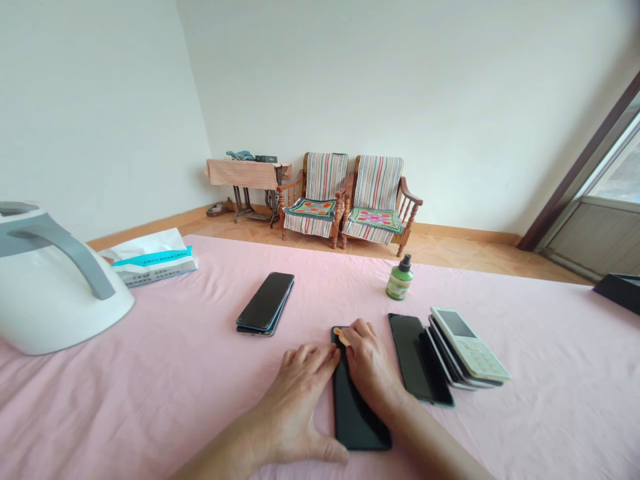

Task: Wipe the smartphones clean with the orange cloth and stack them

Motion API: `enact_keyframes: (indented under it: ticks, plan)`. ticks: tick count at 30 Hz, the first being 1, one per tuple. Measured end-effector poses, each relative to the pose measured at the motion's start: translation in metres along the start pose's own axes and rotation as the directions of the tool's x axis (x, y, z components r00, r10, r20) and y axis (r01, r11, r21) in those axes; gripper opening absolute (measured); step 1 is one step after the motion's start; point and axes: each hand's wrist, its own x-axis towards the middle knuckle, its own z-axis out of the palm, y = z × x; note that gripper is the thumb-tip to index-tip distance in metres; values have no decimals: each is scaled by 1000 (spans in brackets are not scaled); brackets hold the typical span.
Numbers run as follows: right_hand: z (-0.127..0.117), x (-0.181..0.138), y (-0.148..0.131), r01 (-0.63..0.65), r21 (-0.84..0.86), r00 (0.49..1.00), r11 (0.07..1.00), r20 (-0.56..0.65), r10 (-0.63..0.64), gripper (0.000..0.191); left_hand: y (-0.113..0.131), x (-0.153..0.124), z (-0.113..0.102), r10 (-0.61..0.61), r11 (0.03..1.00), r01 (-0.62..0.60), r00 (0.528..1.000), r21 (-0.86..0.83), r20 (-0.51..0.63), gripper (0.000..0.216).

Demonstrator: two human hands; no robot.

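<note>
A black smartphone [357,407] lies screen up on the pink cloth in front of me. My left hand [300,400] rests along its left side, fingers stretched out and thumb spread, with fingertips touching the phone's upper left edge. Pinched in my right hand [370,363] is a small yellow-orange cloth [342,336], pressed against the top of the screen. Just right of that hand, another dark smartphone [417,353] lies flat. It sits beside a stack of phones topped by a white keypad phone [467,343]. Two stacked smartphones [267,300] lie farther left.
A green spray bottle [399,279] stands beyond the phones. On the left are a white kettle-like appliance [55,287] with a grey handle and a tissue pack [155,257]. A black box [619,293] sits at the far right. Two wooden chairs [377,193] stand past the pink-covered surface [200,387].
</note>
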Motion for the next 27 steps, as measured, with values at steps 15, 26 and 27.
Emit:
enact_keyframes:
  ticks: [15,26,27]
  plan:
    - [-10,-9,-13,-8,-68,998,998,61,12,23,0,-1,2,17,1000,-17,998,-14,-54,105]
    - [-10,-16,-21,-10,-130,993,991,113,25,23,1,0,2,8,1000,-9,998,-25,-55,106]
    - [-10,-15,-21,-14,-126,993,992,113,28,23,0,0,3,9,1000,-10,998,-25,-59,106]
